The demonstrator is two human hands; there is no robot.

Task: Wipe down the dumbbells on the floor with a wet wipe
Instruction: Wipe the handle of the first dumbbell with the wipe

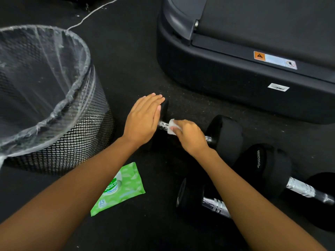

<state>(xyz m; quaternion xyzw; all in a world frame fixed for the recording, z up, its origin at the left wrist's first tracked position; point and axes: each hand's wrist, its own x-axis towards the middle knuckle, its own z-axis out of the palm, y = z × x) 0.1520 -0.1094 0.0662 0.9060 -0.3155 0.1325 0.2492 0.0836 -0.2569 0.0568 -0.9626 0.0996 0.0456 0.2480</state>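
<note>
Just right of the bin (81,142), your left hand (143,120) rests flat, fingers straight, on the dumbbell (226,134) head. Your right hand (190,136) grips the wipe (171,126) against its handle. Below the bin, the green pack (123,189) reads "anicar" and "15".

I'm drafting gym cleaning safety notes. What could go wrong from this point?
1. Only the flat left hand steadies the dumbbell at its end, so it might roll while the right hand rubs the wipe along the handle.
2. The wipe shows only on top of the handle, so the underside may get missed.
3. Another dumbbell lies close, and a roll could pinch a hand between them.
</note>
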